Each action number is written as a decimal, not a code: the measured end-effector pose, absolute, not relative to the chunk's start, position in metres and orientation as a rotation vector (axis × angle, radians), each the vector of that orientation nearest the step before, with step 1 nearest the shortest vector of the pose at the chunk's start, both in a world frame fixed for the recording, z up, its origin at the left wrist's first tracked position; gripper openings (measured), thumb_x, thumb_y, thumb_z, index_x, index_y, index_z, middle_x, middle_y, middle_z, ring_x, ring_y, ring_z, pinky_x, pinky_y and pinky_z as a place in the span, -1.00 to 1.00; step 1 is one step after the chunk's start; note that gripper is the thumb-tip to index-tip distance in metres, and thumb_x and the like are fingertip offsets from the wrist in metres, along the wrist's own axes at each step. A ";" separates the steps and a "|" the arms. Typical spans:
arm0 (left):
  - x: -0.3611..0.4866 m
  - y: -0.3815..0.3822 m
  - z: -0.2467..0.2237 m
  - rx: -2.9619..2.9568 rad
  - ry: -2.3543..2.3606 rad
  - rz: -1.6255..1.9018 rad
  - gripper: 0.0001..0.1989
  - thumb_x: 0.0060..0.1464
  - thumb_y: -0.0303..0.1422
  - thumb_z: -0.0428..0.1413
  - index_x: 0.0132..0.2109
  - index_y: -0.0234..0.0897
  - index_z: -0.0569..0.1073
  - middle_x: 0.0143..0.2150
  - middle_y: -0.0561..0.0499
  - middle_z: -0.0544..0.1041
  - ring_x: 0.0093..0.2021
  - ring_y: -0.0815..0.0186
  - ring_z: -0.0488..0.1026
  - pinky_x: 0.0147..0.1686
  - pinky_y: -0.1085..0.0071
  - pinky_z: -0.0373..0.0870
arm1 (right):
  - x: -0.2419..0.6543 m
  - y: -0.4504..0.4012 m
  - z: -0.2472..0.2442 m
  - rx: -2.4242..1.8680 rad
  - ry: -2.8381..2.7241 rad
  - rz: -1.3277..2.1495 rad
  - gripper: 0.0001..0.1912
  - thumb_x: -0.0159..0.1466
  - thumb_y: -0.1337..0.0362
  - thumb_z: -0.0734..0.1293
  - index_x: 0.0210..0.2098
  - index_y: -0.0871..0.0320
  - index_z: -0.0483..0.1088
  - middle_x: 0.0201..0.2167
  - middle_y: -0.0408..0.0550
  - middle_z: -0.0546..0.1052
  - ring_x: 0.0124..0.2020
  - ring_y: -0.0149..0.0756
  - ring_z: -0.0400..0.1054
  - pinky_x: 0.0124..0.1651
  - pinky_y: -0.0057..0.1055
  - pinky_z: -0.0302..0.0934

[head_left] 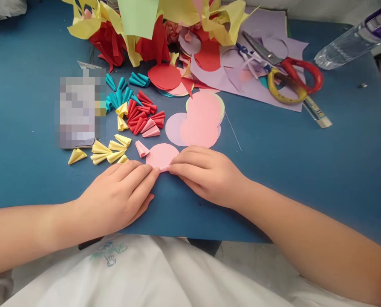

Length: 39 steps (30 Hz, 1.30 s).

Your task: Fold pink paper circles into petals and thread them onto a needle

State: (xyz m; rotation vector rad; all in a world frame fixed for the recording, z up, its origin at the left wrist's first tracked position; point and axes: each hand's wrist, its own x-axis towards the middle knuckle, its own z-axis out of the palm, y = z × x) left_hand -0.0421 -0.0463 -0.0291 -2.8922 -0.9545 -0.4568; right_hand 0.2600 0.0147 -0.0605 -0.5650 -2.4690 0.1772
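Note:
Between my hands a pink paper circle (162,156) lies on the blue table, its near edge bent into a narrow fold. The fingertips of my left hand (123,192) pinch the near left edge. On the other side, my right hand (209,175) grips the right edge with thumb and fingers closed. One pink paper cone (142,149) touches the circle's left side. Yellow paper cones (110,150) lie just beyond my left hand, with red paper cones (144,111) and teal paper cones (118,94) behind them. Pink paper circles (201,121) overlap lilac ones beyond my right hand.
Scissors (283,70) with red and yellow handles rest on lilac paper scraps (257,91), near a ruler-like strip (318,113). A plastic bottle (344,47) lies at the far right. A pixelated phone-like object (77,113) sits left. Crumpled coloured paper (114,38) fills the back.

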 end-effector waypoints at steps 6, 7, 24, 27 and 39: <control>-0.044 -0.048 -0.035 -2.905 -0.981 -0.364 -0.59 0.67 -0.30 0.21 0.45 -0.36 0.72 0.26 -0.36 0.85 0.15 -0.22 0.83 0.03 -0.15 0.92 | 0.256 0.009 -0.060 -0.628 -2.474 0.174 -0.68 0.70 0.50 0.36 0.03 0.16 0.79 -0.05 0.11 0.87 -0.07 -0.08 0.73 0.07 -0.16 0.71; -0.044 -0.048 -0.035 -2.901 -0.980 -0.360 -0.56 0.67 -0.27 0.20 0.45 -0.39 0.72 0.26 -0.40 0.84 0.15 -0.25 0.82 0.02 -0.18 0.92 | 0.256 0.007 -0.060 -0.640 -2.482 0.165 -0.70 0.69 0.49 0.38 0.04 0.15 0.80 -0.04 0.11 0.86 -0.06 -0.07 0.73 0.08 -0.15 0.71; -0.040 -0.046 -0.038 -2.948 -0.998 -0.319 -0.44 0.57 -0.12 0.28 0.54 -0.20 0.73 0.38 -0.38 0.77 0.18 -0.35 0.77 -0.01 -0.32 0.90 | 0.250 -0.001 -0.054 -0.695 -2.520 0.090 -0.66 0.72 0.51 0.34 -0.04 0.25 0.78 -0.06 0.22 0.82 -0.10 0.02 0.70 0.02 -0.02 0.78; -0.041 -0.047 -0.038 -2.957 -1.013 -0.342 -0.46 0.56 -0.15 0.29 0.53 -0.18 0.73 0.37 -0.37 0.77 0.20 -0.34 0.77 0.02 -0.32 0.90 | 0.249 0.000 -0.054 -0.701 -2.516 0.090 -0.66 0.72 0.50 0.33 -0.04 0.24 0.78 -0.06 0.20 0.82 -0.10 0.01 0.70 0.02 -0.03 0.78; -0.037 -0.052 -0.041 -2.887 -1.065 -0.324 -0.41 0.69 0.00 0.20 0.50 -0.33 0.75 0.33 -0.41 0.78 0.25 -0.26 0.73 0.14 -0.17 0.84 | 0.248 0.000 -0.053 -0.663 -2.487 0.119 -0.73 0.69 0.52 0.37 0.03 0.38 0.78 -0.09 0.28 0.83 -0.16 0.07 0.71 -0.05 0.01 0.80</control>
